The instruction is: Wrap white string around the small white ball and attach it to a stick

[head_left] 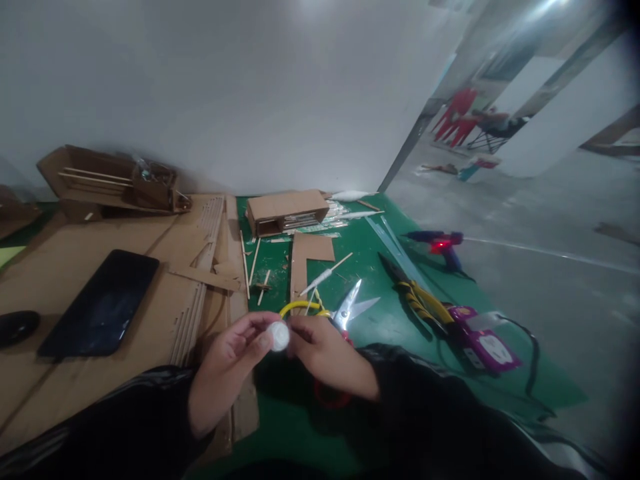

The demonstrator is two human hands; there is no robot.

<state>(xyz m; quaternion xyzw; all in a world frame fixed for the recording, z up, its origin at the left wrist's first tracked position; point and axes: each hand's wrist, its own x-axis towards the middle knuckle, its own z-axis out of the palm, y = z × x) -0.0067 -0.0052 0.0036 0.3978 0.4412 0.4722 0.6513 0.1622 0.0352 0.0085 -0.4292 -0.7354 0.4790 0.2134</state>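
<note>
With fingertips of both hands pinched together on a small white round piece (279,335) — left hand (225,367) and right hand (327,357) meet above the green mat's (380,327) near edge; scissors (350,308) just beyond, phone (100,303) on cardboard (60,267) far left.

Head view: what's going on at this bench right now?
A person holds a small white round piece between the fingers of the left hand and the right hand, above a green mat. Open scissors and a yellow loop lie just beyond the hands. A dark phone rests on cardboard sheets to the left; a glue gun sits to the right.
</note>
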